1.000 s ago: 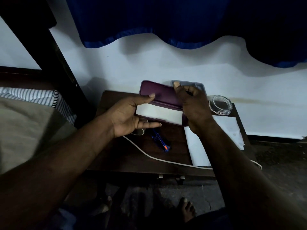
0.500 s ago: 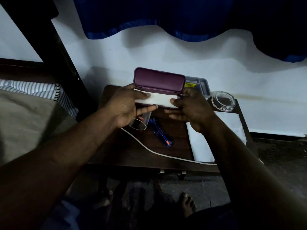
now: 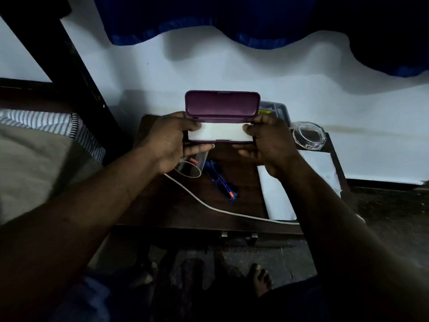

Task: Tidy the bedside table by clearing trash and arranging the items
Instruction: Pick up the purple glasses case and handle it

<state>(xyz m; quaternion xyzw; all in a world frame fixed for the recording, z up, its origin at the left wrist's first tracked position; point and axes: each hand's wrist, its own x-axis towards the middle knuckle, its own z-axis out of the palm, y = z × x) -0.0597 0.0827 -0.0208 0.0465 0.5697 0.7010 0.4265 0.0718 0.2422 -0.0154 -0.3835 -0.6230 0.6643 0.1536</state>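
A dark wooden bedside table [image 3: 234, 208] stands against a white wall [image 3: 255, 68], under a blue curtain [image 3: 209, 19]. Above its back half, 2 hands hold an open purple spectacle case [image 3: 221, 105], lid upright, a white insert in its base. The left hand [image 3: 171, 142] grips the left end and the right hand [image 3: 271, 145] the right, thumbs on top and fingers curled beneath. Below lie a tipped clear tumbler [image 3: 191, 167], blue spectacles [image 3: 220, 182], a white cable [image 3: 209, 205] and white paper [image 3: 278, 198]. A glass ashtray [image 3: 308, 135] sits at the right corner.
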